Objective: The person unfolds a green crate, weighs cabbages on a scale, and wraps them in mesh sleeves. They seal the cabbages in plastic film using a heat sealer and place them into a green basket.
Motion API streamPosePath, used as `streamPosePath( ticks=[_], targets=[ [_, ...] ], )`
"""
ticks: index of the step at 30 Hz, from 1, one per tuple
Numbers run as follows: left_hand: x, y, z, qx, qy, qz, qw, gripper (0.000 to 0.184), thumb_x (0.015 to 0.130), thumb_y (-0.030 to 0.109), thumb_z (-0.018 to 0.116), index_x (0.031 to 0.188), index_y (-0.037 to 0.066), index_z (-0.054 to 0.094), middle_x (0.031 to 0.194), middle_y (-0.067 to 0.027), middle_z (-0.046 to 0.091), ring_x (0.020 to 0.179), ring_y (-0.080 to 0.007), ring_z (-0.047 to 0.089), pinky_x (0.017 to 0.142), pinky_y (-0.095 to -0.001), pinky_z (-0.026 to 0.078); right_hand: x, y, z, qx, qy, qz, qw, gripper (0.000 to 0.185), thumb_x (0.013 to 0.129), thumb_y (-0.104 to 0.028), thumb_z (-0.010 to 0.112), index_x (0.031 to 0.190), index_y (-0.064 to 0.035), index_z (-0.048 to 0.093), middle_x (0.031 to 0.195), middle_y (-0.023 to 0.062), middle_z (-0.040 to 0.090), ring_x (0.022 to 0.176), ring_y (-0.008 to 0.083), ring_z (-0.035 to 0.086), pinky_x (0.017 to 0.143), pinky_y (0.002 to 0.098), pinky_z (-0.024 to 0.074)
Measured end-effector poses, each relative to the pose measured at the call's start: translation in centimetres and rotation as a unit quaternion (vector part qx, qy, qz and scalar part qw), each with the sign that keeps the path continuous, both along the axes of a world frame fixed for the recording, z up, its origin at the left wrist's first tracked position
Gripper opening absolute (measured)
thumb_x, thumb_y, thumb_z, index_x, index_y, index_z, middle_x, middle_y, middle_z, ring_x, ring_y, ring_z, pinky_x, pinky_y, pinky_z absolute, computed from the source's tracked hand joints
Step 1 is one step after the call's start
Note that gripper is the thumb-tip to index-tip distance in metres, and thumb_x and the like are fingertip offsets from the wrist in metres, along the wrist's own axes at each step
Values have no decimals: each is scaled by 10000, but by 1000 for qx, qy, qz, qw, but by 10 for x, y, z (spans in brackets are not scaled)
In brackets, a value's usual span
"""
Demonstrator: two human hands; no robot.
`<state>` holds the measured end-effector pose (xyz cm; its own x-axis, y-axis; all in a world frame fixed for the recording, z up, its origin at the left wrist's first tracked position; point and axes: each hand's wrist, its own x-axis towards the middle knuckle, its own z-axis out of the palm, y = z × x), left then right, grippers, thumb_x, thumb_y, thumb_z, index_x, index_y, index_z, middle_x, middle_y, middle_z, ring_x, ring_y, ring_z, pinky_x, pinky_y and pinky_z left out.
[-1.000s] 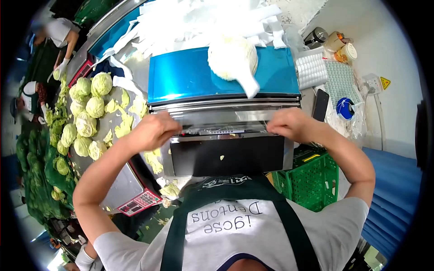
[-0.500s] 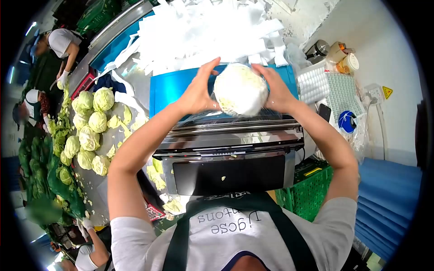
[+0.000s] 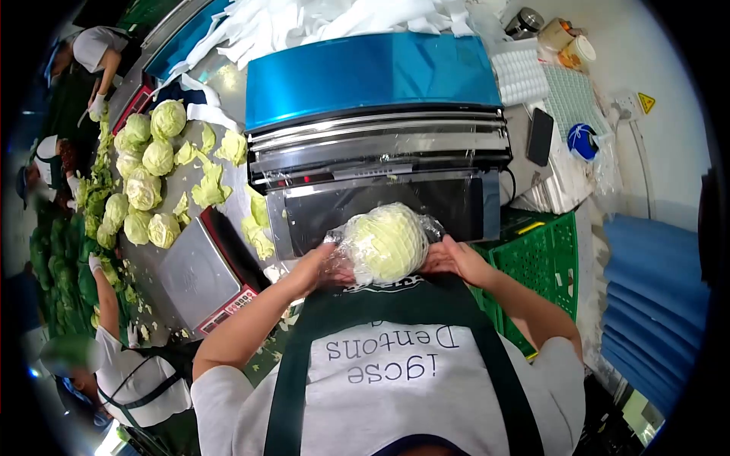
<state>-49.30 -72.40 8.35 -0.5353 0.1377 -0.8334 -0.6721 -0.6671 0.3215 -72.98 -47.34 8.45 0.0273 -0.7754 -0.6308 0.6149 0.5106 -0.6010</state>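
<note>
Beyond cabbage (image 3: 386,243) and machine (image 3: 369,80), perhaps foam (image 3: 334,24)

A round, pale green cabbage (image 3: 386,245) is showing just below the middle of the frame; shiny, crinkly clear plastic (image 3: 432,226) is hugging it.

Your left hand (image 3: 310,269) holds the wrapped cabbage (image 3: 388,243) from its left, your right hand (image 3: 461,261) from its right; both forearms (image 3: 249,324) angle inward toward it.

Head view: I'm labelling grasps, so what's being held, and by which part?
The film-wrapped cabbage, by its sides, between the left hand and right hand.
</note>
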Motion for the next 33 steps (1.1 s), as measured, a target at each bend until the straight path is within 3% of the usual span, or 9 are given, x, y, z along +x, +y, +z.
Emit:
streamPosePath(
  ticks=[2, 5, 12, 16, 18, 20, 27, 29, 33],
  targets=[
    [24, -2, 19, -57, 185, 22, 981, 609, 916, 498, 425, 1214, -28, 501, 1219, -184, 545, 1105, -279, 544, 1010, -408, 367, 17, 16, 16, -170, 507, 66, 842, 282, 868, -175, 597, 1097, -11, 600, 1092, 131, 613, 980, 278, 585, 927, 362, 420],
    [36, 1, 42, -563, 306, -240, 730, 167, 837, 134, 626, 970, 38, 662, 990, -116, 654, 979, -253, 603, 932, -374, 420, 24, 39, -3, -177, 559, 2, 810, 212, 826, -132, 614, 1003, -21, 653, 940, 107, 654, 977, 286, 577, 912, 355, 417],
    [37, -7, 53, -115, -10, 149, 982, 419, 973, 337, 401, 629, 98, 407, 448, 23, 313, 385, -93, 327, 382, -233, 274, 18, 55, 24, 22, 104, -229, 968, 258, 954, -203, 433, 762, -49, 512, 572, -8, 478, 500, 88, 449, 533, 242, 419],
    [56, 15, -45, -80, -63, 24, 994, 296, 919, 300, 495, 735, 70, 521, 526, 11, 404, 444, -83, 339, 415, -255, 260, 42, 48, -71, 100, 34, -164, 981, 254, 945, -252, 461, 751, -93, 504, 559, -56, 378, 430, 67, 297, 420, 232, 266],
    [26, 45, -82, -202, -72, -88, 973, 246, 866, 255, 556, 951, 31, 614, 691, -65, 596, 552, -142, 512, 507, -287, 416, 63, 38, -176, -30, 440, 70, 895, 225, 891, -191, 507, 1045, -58, 604, 895, 124, 634, 824, 228, 623, 672, 314, 495],
    [19, 75, -158, -486, 311, -127, 807, 288, 873, 172, 573, 1119, 24, 600, 1013, -114, 641, 907, -196, 596, 800, -321, 479, 72, 5, -171, 77, 439, 74, 892, 231, 890, -195, 509, 1051, -56, 601, 906, 126, 632, 832, 232, 621, 682, 318, 494],
    [-97, 79, 24, -510, 587, -114, 618, 307, 856, 182, 539, 1123, 47, 611, 1126, -141, 591, 1022, -303, 554, 904, -386, 430, 55, 39, -147, 100, 453, -5, 886, 256, 885, -207, 515, 1072, -48, 592, 944, 133, 626, 859, 246, 614, 717, 329, 489],
    [-113, 111, 65, -225, 563, -248, 756, 439, 830, 374, 544, 1104, 39, 618, 1114, -151, 588, 1111, -316, 492, 998, -426, 332, 44, 68, -140, 102, 454, -33, 885, 264, 884, -210, 517, 1077, -46, 589, 955, 135, 624, 867, 249, 613, 726, 332, 488],
    [-123, 144, 85, -449, 656, -231, 561, 492, 750, 409, 647, 1102, 69, 597, 1144, -156, 549, 1144, -303, 474, 1009, -458, 302, 14, 132, -132, 152, 460, -120, 867, 280, 881, -217, 520, 1089, -41, 584, 978, 139, 621, 883, 257, 609, 746, 338, 485]
  ],
)
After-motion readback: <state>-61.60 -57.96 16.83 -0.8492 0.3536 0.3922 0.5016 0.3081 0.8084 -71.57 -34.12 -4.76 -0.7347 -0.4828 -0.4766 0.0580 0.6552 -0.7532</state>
